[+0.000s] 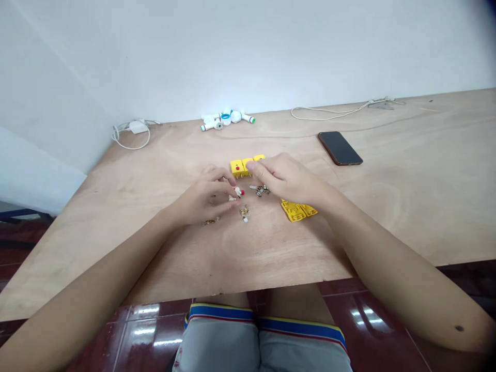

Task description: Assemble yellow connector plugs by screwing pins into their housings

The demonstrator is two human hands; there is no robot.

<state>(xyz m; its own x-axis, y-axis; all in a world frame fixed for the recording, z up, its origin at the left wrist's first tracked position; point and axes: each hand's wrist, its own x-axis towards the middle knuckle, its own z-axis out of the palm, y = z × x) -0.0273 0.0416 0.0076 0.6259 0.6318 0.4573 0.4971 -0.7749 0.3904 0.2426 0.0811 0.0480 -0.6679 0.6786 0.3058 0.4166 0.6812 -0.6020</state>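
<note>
left hand (205, 199) fingers pinched together on small white piece (235, 194) with red dot, metal bits (259, 190) just right of it, right hand (287, 178) fingertips at yellow blocks (238, 167), clamped or not can't tell, yellow covers (296, 210) beyond

My left hand (205, 199) hides part of the white piece (237, 192), and my right hand (289, 178) covers part of the yellow blocks (248, 166). The metal bits (259, 190) are too small to make out. The picture's right edge cuts off my right arm (406, 294).
</note>
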